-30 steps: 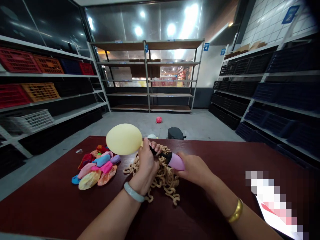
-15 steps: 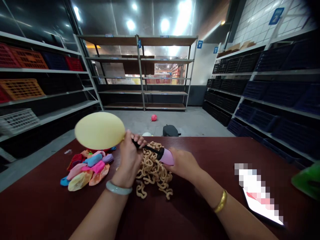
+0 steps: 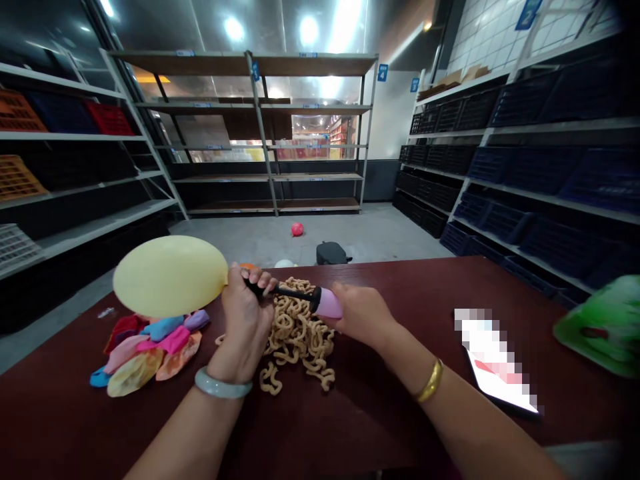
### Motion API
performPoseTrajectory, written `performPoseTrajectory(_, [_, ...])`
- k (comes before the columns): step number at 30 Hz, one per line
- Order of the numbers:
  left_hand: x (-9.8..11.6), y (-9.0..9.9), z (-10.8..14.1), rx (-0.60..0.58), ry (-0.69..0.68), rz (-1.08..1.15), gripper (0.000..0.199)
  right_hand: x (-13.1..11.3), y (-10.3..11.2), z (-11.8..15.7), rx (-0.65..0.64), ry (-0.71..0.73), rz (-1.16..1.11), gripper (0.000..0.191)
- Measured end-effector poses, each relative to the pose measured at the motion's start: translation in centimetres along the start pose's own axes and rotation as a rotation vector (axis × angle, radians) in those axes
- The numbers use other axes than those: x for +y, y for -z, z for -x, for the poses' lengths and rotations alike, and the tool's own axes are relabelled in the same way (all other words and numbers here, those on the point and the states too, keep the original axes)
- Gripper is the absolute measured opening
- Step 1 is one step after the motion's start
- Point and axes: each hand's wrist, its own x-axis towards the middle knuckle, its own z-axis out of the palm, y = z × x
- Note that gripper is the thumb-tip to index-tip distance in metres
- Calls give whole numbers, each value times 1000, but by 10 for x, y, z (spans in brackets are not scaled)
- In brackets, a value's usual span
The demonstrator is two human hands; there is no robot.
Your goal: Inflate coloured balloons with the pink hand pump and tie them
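Observation:
A pale yellow balloon (image 3: 170, 277), inflated, sits at the nozzle end of a hand balloon pump (image 3: 330, 304). My left hand (image 3: 245, 303) is closed around the pump's black end and the balloon's neck. My right hand (image 3: 365, 313) grips the purple end, with a stretch of black rod showing between the hands. Beneath the pump lies a heap of tan, curled pieces (image 3: 300, 337), partly hidden by my left hand. Left of my left wrist is a pile of uninflated balloons (image 3: 155, 343) in several colours.
On the dark red table (image 3: 390, 413), a phone (image 3: 495, 367) lies at the right, near a green bag (image 3: 600, 327). A pink ball (image 3: 297, 229) and a dark bag (image 3: 333, 253) are on the floor beyond. Shelves with crates (image 3: 505, 220) line the sides.
The head view has turned to the right, so the table things appear farther left. My hands are a little farther apart with more pump rod showing, and the balloon looks slightly bigger.

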Motion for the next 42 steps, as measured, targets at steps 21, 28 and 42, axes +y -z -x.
performPoseTrajectory(21, [45,7,-25,14,-38,-58,30,-6,-9,-2,21,-1,-82,44])
performPoseTrajectory(28, [39,10,-25,43,-49,4,29,1,-7,0,42,5,-29,40])
performPoseTrajectory(42, [-31,-16,39,-60,153,-69,37,-20,-1,2,-49,-37,-79,42])
